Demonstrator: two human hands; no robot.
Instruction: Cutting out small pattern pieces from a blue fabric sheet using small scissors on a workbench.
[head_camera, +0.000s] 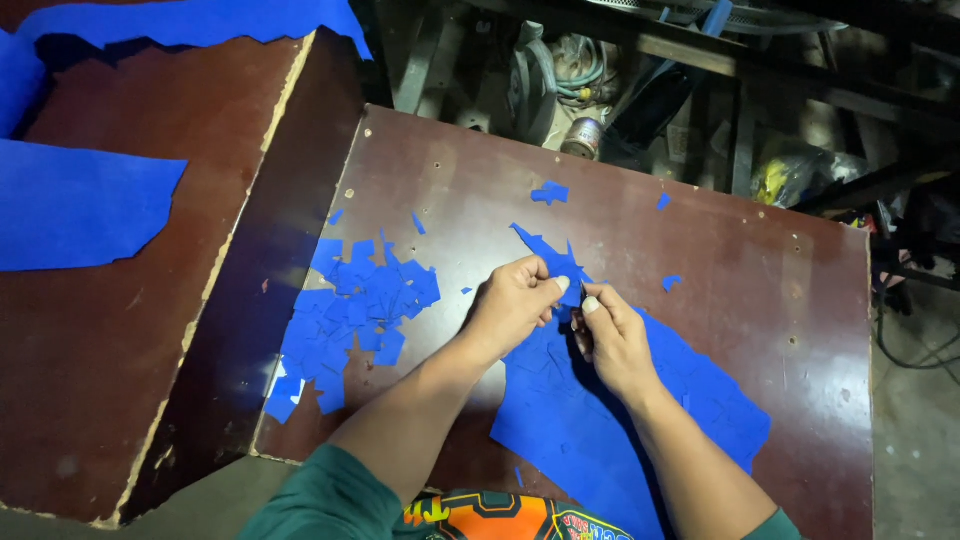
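Observation:
A large blue sheet (600, 410) lies on a dark brown board (760, 300), scored into many small shapes. My left hand (515, 300) pinches the sheet's upper tip between thumb and fingers. My right hand (610, 335) sits beside it, thumb close to the left thumb, gripping a small dark thing against the sheet; I cannot tell what that is. A pile of small blue cut pieces (350, 310) lies to the left of my left hand.
A few stray blue scraps (550, 192) lie further back on the board. A second, higher brown board (100, 350) at the left carries big blue sheets (80, 205). Beyond the board's far edge are metal frames, cables and a small can (582, 135).

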